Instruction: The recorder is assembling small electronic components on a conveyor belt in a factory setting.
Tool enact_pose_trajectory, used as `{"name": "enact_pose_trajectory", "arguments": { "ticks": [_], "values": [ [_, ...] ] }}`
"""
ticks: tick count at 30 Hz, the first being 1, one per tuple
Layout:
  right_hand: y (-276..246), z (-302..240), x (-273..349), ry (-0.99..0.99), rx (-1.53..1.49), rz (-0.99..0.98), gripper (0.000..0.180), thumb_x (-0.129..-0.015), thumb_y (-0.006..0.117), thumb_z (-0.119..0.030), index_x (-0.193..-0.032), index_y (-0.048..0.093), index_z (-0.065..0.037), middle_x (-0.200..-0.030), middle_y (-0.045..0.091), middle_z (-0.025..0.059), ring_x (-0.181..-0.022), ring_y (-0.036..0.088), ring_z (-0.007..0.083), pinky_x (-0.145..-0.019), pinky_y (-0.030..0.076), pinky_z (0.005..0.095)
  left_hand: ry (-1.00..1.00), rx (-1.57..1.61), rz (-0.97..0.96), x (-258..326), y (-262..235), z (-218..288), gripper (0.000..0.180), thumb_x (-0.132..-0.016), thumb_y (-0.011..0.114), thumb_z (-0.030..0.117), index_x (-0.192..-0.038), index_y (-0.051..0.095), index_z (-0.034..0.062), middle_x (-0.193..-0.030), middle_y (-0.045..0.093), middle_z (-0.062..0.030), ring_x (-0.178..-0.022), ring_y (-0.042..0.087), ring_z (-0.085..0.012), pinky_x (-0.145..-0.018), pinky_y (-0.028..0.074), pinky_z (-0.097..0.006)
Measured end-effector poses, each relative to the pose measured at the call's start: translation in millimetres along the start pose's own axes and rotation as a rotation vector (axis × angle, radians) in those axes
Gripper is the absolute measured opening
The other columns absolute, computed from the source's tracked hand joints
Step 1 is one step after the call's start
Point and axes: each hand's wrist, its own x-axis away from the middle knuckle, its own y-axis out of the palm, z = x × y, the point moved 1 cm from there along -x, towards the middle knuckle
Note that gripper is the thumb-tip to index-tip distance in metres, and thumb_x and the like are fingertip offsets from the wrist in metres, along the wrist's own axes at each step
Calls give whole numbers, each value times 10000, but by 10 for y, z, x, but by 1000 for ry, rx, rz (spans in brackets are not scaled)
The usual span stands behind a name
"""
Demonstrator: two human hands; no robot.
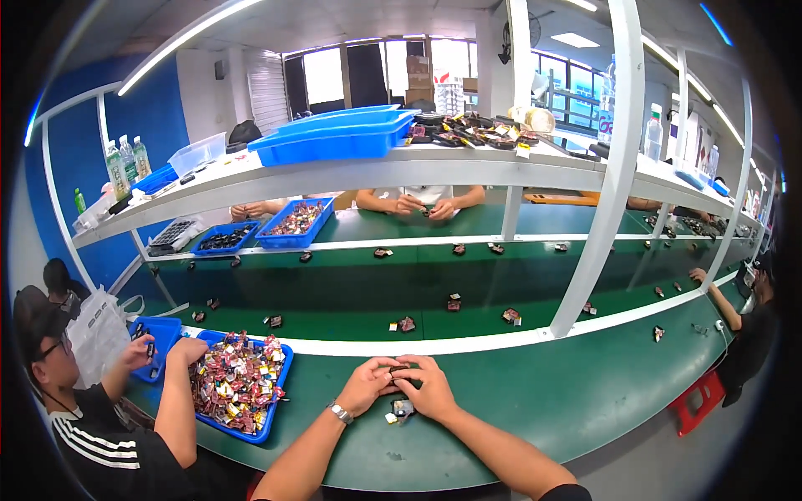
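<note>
My left hand (367,385) and my right hand (429,387) meet over the green bench (585,401), fingers pinched together on a small dark part (399,370). A watch sits on my left wrist. Just below my hands lie a small dark and silver piece (403,407) and a tiny pale bit (390,417). A blue tray (269,422) heaped with small red, dark and yellow parts stands to my left.
A person at my left, in a dark striped shirt, works over that tray and a second blue bin (160,334). The green conveyor belt (351,292) carries scattered small parts. Across it another person's hands (422,204) work. White shelf posts (601,209), blue bins above, a red stool (697,401).
</note>
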Motion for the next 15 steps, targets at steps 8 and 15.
{"name": "enact_pose_trajectory", "arguments": {
  "ticks": [8, 15],
  "values": [
    [-16, -20, -17, -66, 65, -21, 214, -804, 689, -109, -1015, 719, -124, -1217, 588, 67, -1153, 520, 290, -971, 450, 402, 8, -1, 11, -20, -19, 14, 247, -959, 543, 66, -1199, 489, 39, -1294, 563, -147, -1154, 586, -223, -966, 510, -373],
    [18, 20, 3, -16, 66, -22, 220, -809, 678, -100, -1022, 721, -134, -1262, 570, 97, -1165, 513, 306, -976, 450, 397, 62, -89, 70, -29, 7, -9, 239, -969, 516, 58, -1203, 481, 25, -1304, 556, -157, -1152, 589, -225, -958, 519, -370]
  ]
}}
